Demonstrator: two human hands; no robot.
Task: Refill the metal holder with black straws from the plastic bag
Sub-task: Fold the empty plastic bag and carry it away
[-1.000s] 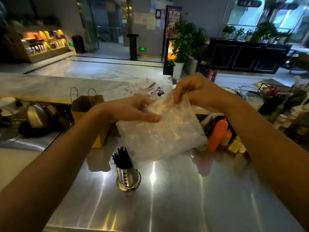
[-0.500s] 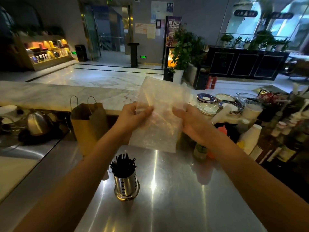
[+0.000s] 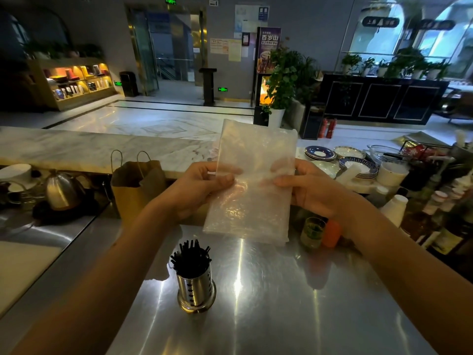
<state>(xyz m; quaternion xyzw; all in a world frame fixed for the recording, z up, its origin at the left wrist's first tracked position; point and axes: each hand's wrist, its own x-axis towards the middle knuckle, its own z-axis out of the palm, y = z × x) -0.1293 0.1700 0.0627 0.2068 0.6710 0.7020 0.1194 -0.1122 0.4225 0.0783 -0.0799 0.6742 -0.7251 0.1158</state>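
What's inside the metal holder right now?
Black straws stand upright in the metal holder, their tops fanning above the rim. Their lower parts and the holder's bottom are hidden by its wall, so how tightly it is packed cannot be seen.

**A dim lobby behind a steel counter**

A polished marble floor (image 3: 158,121) fills the middle of the frame. Upper left, a warmly lit display shelf (image 3: 76,82) glows amber. Glass doors (image 3: 169,47) stand at top centre, potted plants (image 3: 284,78) right of centre, and arched windows (image 3: 409,34) admit bluish daylight upper right.
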